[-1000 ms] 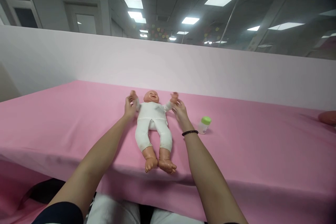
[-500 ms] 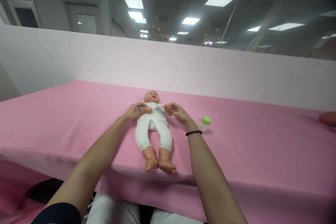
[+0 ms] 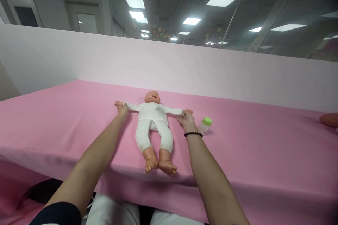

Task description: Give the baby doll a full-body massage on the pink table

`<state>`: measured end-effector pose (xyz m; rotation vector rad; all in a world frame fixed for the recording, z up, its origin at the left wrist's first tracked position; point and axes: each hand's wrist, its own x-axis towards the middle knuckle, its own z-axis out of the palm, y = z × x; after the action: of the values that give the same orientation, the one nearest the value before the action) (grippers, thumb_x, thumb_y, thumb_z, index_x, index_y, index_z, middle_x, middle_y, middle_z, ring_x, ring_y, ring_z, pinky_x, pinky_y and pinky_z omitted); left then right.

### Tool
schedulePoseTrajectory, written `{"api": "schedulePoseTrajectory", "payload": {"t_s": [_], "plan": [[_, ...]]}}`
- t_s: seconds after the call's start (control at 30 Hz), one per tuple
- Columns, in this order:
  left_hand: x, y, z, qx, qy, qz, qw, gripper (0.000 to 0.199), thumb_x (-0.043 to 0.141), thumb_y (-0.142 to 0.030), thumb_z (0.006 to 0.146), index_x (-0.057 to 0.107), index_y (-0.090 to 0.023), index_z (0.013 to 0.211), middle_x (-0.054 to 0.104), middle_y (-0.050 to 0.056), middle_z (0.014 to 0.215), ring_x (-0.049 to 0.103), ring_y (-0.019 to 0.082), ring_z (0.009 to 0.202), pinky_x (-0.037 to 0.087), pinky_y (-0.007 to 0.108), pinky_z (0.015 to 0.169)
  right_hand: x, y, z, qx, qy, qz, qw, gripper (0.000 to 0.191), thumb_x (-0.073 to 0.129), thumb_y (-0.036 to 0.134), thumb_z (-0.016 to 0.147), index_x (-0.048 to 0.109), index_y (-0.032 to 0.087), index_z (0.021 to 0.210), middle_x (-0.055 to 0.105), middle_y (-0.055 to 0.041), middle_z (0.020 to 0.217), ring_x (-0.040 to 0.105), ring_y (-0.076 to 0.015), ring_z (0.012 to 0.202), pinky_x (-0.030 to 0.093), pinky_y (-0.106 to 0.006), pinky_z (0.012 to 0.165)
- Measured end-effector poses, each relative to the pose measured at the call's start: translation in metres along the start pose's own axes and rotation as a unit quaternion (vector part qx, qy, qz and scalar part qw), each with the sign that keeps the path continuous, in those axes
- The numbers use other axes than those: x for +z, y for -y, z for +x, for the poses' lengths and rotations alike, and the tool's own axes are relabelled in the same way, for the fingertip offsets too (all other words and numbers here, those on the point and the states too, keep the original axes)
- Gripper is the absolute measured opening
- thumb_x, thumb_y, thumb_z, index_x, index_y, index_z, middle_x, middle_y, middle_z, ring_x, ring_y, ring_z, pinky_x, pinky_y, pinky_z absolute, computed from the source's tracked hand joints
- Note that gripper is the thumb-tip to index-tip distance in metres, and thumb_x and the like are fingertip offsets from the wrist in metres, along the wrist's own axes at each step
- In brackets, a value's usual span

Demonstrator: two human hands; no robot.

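Spreading the doll wide on the pink worktop, and here's the big change: those arms, bent in over the chest a moment ago, now stretch straight out to either side, leaving the front of the white suit uncovered. The left hand is at the end of the arm on the left of the view, its fingers curled closed around the forearm just short of the little plastic hand, gripping from underneath as far as the view shows. Over on the other side, the right hand is closed as well, pinching the far sleeve near the cuff, with the doll's splayed plastic fingers poking out past it. The doll lies flat on its back in the middle of the worktop, head toward the pale partition, feet pointing back at the person and stopping short of the near edge. What that means right now: the whole body is laid out, both arms are held, and nothing stays tucked against the torso. The green-capped bottle stands upright just beyond the right hand, near but untouched, with a black beaded bracelet on the wrist beside it.
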<state>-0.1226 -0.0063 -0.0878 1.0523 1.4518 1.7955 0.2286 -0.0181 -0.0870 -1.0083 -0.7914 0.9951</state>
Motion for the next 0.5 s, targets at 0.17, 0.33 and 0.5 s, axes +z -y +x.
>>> {"api": "schedulePoseTrajectory", "payload": {"t_s": [0.17, 0.33, 0.5], "plan": [[0.005, -0.019, -0.02, 0.089, 0.085, -0.028, 0.992, 0.039, 0.065, -0.03, 0.08, 0.051, -0.021, 0.115, 0.062, 0.012, 0.118, 0.062, 0.025, 0.109, 0.051, 0.039, 0.092, 0.013, 0.018, -0.021, -0.085, 0.135, 0.025, 0.987, 0.025, 0.067, 0.028, 0.072, 0.058, 0.028, 0.096, 0.064, -0.0013, 0.115, 0.062, -0.0162, 0.11, 0.051, -0.036, 0.097], [0.011, -0.038, -0.048, 0.237, 0.423, 0.075, 0.871, 0.032, 0.072, -0.025, 0.067, 0.066, -0.018, 0.098, 0.069, 0.007, 0.106, 0.062, 0.025, 0.103, 0.048, 0.039, 0.094, 0.032, 0.038, -0.055, -0.04, 0.441, -0.127, 0.888, 0.044, 0.085, 0.015, 0.054, 0.069, 0.022, 0.095, 0.069, -0.0055, 0.114, 0.06, -0.0239, 0.114, 0.046, -0.04, 0.101], [0.008, -0.028, -0.033, 0.179, 0.334, -0.014, 0.925, 0.039, 0.074, -0.022, 0.067, 0.062, -0.02, 0.104, 0.066, 0.007, 0.11, 0.06, 0.023, 0.105, 0.048, 0.036, 0.091, 0.036, 0.037, -0.055, -0.077, 0.377, -0.037, 0.922, 0.044, 0.086, 0.018, 0.058, 0.068, 0.025, 0.098, 0.069, -0.004, 0.119, 0.059, -0.0227, 0.118, 0.045, -0.039, 0.104]]}}
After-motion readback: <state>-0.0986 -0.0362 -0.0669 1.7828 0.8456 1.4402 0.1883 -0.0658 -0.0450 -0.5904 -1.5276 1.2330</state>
